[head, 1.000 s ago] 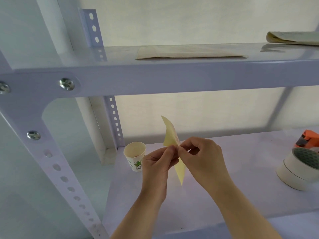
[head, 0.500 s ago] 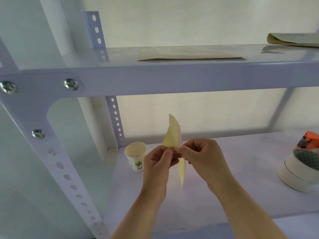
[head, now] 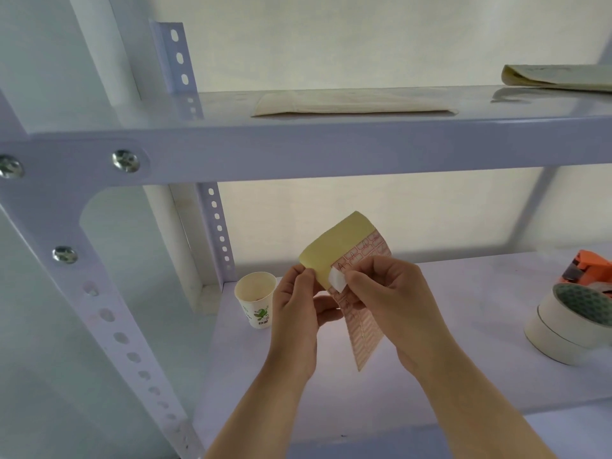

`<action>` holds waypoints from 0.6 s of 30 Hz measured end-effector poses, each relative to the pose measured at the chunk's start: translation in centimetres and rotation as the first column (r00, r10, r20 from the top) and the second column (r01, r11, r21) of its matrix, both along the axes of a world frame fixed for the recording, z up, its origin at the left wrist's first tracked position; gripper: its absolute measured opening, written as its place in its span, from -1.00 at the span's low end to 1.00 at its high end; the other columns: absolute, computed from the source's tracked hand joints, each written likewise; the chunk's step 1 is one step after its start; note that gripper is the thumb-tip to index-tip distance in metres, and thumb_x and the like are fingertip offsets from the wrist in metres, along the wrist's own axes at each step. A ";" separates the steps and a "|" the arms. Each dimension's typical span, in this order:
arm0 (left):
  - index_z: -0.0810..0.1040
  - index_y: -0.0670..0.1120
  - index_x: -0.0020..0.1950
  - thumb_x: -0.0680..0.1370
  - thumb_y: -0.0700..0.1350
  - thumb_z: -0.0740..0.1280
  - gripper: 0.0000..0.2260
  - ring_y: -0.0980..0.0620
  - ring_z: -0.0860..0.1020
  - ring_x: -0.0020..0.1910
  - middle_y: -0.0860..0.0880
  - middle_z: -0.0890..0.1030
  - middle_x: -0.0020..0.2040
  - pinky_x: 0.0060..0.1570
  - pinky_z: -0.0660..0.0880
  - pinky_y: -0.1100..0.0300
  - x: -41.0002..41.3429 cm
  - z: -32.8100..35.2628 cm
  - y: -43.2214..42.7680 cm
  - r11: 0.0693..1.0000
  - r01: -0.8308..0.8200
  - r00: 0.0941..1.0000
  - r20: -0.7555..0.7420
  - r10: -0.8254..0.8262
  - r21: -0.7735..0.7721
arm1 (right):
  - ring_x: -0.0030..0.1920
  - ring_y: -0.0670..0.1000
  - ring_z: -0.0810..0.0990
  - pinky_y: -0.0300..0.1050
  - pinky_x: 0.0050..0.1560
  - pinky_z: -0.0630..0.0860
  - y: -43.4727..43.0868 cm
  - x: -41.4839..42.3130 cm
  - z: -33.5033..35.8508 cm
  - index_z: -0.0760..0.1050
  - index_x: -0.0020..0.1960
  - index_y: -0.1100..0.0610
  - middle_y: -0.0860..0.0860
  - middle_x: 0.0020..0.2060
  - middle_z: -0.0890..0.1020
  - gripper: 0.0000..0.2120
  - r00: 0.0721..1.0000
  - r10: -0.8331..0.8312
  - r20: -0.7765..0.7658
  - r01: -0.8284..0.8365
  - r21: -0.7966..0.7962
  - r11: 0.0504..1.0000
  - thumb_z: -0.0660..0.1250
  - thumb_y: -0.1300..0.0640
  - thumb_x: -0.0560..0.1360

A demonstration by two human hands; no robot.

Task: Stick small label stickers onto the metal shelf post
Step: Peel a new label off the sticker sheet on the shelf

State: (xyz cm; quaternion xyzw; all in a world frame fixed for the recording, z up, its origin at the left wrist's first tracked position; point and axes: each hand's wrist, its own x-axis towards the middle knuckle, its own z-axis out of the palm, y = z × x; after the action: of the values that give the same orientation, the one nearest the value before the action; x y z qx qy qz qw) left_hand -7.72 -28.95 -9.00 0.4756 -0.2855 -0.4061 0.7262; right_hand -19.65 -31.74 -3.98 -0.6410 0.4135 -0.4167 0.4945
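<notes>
Label sticker (head: 337, 280), small and white, is pinched between the thumb and forefinger of the right hand (head: 394, 299), in front of the sticker sheet (head: 344, 246); whether it has come free of the sheet cannot be told. The left hand (head: 296, 313) has its fingers curled round the sheet's left edge, gripping it. The sheet is bent over, yellow backing on top, red-printed labels below. Both hands are above the lower shelf (head: 463, 376), well apart from the perforated metal shelf post (head: 109, 313) at the front left. A paper cup (head: 256, 299) stands just left of the left hand; two tape rolls (head: 569, 323) and an orange dispenser (head: 592, 266) lie at the right
</notes>
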 end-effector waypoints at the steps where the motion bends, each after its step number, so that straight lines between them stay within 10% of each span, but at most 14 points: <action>1: 0.63 -0.14 -0.02 0.69 -0.19 0.13 -0.72 -0.19 0.59 -0.24 -0.18 0.70 -0.15 -0.24 0.55 0.04 0.1 0.2 0.0 1.000 0.015 1.000 0.003 -0.015 0.000 | -0.41 -0.10 0.53 -0.25 -0.32 0.52 0.0 -0.1 0.1 0.61 -0.27 0.23 -0.01 -0.45 0.61 -0.86 1.000 0.008 0.023 -0.008 0.012 1.000 0.38 0.26 0.46; 7: 0.63 -0.14 -0.18 0.66 -0.18 0.11 -0.65 0.03 0.59 -0.49 -0.03 0.64 -0.40 -0.50 0.50 0.20 1.9 1.0 -0.9 0.959 0.169 0.980 0.062 -0.188 0.228 | -0.37 -0.03 0.48 -0.11 -0.26 0.47 -0.3 -1.3 0.1 0.58 -0.25 0.31 0.06 -0.44 0.55 -0.86 0.998 -0.016 0.065 0.012 0.064 0.998 0.39 0.25 0.44; 14: 0.46 -0.12 -0.08 0.61 -0.14 0.03 -0.76 -0.02 0.46 -0.44 -0.07 0.55 -0.30 -0.43 0.34 0.22 3.7 -4.6 -5.0 0.788 -0.051 0.854 0.436 -0.284 0.614 | -0.37 -0.06 0.55 -0.17 -0.24 0.59 -1.6 -2.7 -2.3 0.63 -0.25 0.24 0.06 -0.43 0.62 -0.86 0.992 -0.113 -0.054 0.119 0.111 0.987 0.36 0.29 0.47; 18: 0.53 -0.16 0.24 0.68 -0.09 0.06 -0.69 -0.14 0.58 0.05 -0.14 0.65 0.11 -0.09 0.38 0.14 3.5 -6.4 -5.9 0.724 -0.314 0.637 0.702 -0.319 0.614 | -0.38 -0.08 0.54 -0.20 -0.27 0.58 -2.2 -3.2 -3.7 0.63 -0.25 0.24 0.04 -0.44 0.60 -0.85 0.989 -0.118 -0.085 0.129 0.136 0.982 0.36 0.28 0.48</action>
State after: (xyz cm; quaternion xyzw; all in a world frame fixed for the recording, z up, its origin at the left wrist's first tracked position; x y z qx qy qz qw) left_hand -4.25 -34.85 -15.42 0.8346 -0.3947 -0.2396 0.3004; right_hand -22.89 -33.92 -7.63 -0.5930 0.4997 -0.3912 0.4956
